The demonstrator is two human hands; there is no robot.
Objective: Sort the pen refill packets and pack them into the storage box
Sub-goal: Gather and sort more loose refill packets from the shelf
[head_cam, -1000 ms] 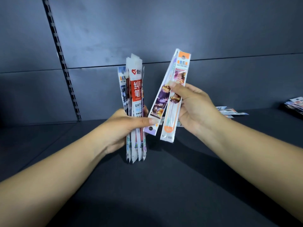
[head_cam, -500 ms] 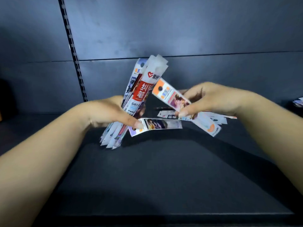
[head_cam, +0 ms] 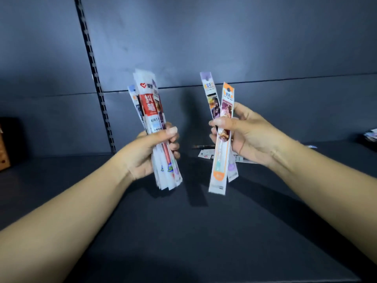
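- The dark shelf (head_cam: 183,231) is the landmark here; both forearms reach in above it, and the hands hang in the air over its middle.
- Behind the shelf rises a dark back panel with a slotted upright rail (head_cam: 95,84) running down its left part.
- At the far left edge of the shelf, a brown object (head_cam: 4,148) is only partly in view; I cannot tell what it is.
- Loose packets (head_cam: 206,155) lie flat on the shelf toward the back, partly hidden behind the right hand.
- At the far right edge of the shelf, another small heap of packets (head_cam: 370,134) shows, blurred.
- The left hand (head_cam: 151,152) grips a thick bundle of packets (head_cam: 152,111) held nearly upright above the shelf, fingers curled round it and thumb pressed across the front. The front packet is white with a red label panel; others fan out behind it.
- The right hand (head_cam: 244,133) pinches two packets, thumb lying across their front and fingers behind: an orange-topped packet (head_cam: 221,160) in front, and a purple-topped packet (head_cam: 211,99) leaning left behind it. Both are long, narrow and printed with pictures.
- The two handfuls are apart, with bare shelf showing between them.
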